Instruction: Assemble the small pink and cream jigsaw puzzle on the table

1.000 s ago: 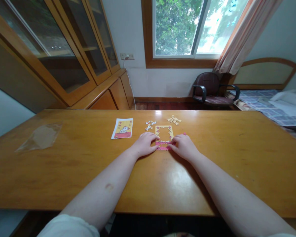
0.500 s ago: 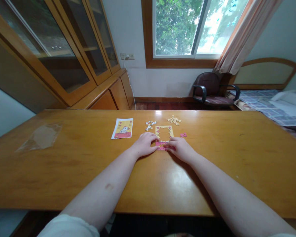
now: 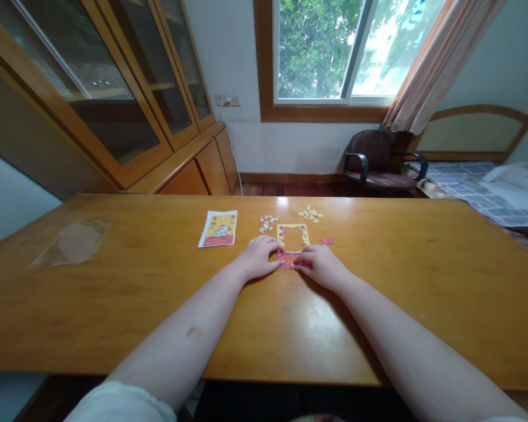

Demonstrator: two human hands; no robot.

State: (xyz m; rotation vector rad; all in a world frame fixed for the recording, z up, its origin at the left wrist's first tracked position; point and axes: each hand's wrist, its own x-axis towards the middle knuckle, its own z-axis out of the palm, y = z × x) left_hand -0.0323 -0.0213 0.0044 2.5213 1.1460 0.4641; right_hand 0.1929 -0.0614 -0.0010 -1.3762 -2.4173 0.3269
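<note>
A partly assembled jigsaw puzzle (image 3: pixel 307 234) lies flat on the table, a yellow frame of joined pieces around a bare middle, with pink pieces (image 3: pixel 286 265) along its near edge. My left hand (image 3: pixel 260 258) rests at the near left corner, thumb and fingers apart, fingertips touching the puzzle. On the near right side, my right hand (image 3: pixel 324 266) has its fingers pinched at the pink row on a puzzle piece, mostly hidden beneath them. Loose pink pieces (image 3: pixel 327 241) lie just beyond my right hand. White pieces (image 3: pixel 268 221) and yellow pieces (image 3: pixel 310 214) form two loose groups behind the puzzle.
A picture card (image 3: pixel 219 229) with a white animal on yellow and pink lies left of the puzzle. Farther left is a clear plastic bag (image 3: pixel 73 243) on the wooden table (image 3: pixel 158 305). Beyond the table stand a chair (image 3: pixel 372 158), a bed and a glass-fronted cabinet.
The fingers of my right hand have shifted very slightly right along the pink row. My left hand and the loose pieces stay where they were.
</note>
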